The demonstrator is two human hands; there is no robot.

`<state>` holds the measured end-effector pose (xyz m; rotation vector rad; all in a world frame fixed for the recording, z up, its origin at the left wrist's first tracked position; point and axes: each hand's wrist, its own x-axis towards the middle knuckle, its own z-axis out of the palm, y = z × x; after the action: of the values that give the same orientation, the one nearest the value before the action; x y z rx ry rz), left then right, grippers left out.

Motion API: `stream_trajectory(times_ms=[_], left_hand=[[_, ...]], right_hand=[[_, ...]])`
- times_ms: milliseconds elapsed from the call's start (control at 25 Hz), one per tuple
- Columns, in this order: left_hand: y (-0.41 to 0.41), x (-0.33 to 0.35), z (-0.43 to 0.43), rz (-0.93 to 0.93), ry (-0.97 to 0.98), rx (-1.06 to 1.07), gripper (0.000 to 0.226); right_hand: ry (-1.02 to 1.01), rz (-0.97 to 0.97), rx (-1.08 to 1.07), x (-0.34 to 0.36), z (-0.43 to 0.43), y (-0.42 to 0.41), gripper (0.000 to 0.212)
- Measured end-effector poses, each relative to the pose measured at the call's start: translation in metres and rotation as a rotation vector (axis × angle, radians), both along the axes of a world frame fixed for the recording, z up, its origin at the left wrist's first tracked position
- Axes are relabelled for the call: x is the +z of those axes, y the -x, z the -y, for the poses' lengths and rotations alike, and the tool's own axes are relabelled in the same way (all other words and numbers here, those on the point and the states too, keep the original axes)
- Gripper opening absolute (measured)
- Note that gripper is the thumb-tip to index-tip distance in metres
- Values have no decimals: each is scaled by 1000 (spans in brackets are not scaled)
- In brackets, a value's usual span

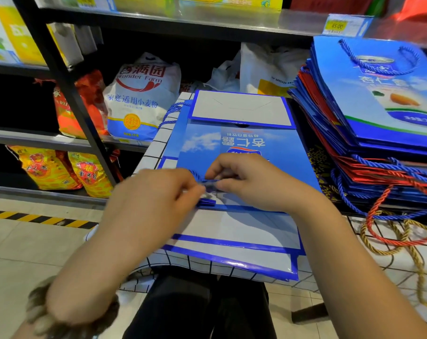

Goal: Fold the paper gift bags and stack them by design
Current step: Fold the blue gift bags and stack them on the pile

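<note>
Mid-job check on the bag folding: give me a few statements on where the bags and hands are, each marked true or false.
1. The blue gift bag lies flat on the checked tablecloth. True.
2. The stack of folded bags sits to the person's left. False: it sits to the right.
3. The right hand pinches the blue cord handle over the bag. True.
4. The stack is topped by a red bag. False: the top bag is blue; red ones lie lower down.
5. The left hand is over the bag, close to the right hand. True.
</note>
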<state>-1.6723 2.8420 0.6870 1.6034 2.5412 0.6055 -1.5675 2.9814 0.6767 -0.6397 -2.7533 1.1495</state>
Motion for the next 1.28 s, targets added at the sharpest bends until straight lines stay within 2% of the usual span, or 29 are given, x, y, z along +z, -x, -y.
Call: stream_trajectory(times_ms=[80, 120, 200, 240, 320, 400, 560, 640, 760, 840, 880, 960, 1040, 1080, 1200, 1280], left_hand=[[19, 1, -2, 107, -174, 15, 16], [26, 1, -7, 87, -162, -17, 11], [35, -7, -21, 21, -41, -87, 24], [36, -12, -28, 32, 9, -109, 23], [36, -18, -36, 65, 47, -141, 6], [40, -24, -41, 79, 14, -99, 15], [56, -29, -42, 144, -249, 155, 20], [54, -34, -41, 112, -223, 131, 20], [52, -34, -39, 136, -231, 91, 16], [54, -29, -37, 160, -240, 53, 15], [55, -25, -36, 167, -241, 43, 16], [58, -23, -34, 135, -196, 37, 35], [61, -23, -33, 47, -147, -57, 56], [60, -21, -34, 70, -194, -117, 59], [51, -13, -45, 298, -457, -166, 49], [49, -7, -54, 532, -609, -162, 42]], right_hand=[[22, -39, -23, -3, 2, -3, 22], [19, -50, -35, -5, 3, -4, 23], [-31, -65, -49, -8, 6, -6, 16], [-72, -71, -50, -9, 9, -7, 12], [-186, -65, -49, -10, 15, -10, 9], [-324, -51, -54, -10, 21, -13, 14], [-438, -35, -79, -9, 26, -18, 20], [-512, -16, -47, -10, 29, -20, 25], [-618, 102, 5, -11, 27, -24, 49], [-682, 165, 34, -12, 23, -25, 45], [-730, 134, 41, -14, 22, -24, 38], [-871, 32, 21, -10, 21, -24, 21], [-938, -126, -97, -1, 18, -27, 19], [-969, -224, -141, 5, 16, -29, 20], [-1098, -432, -139, 20, 14, -32, 24], [-1148, -577, -168, 29, 16, -40, 20]])
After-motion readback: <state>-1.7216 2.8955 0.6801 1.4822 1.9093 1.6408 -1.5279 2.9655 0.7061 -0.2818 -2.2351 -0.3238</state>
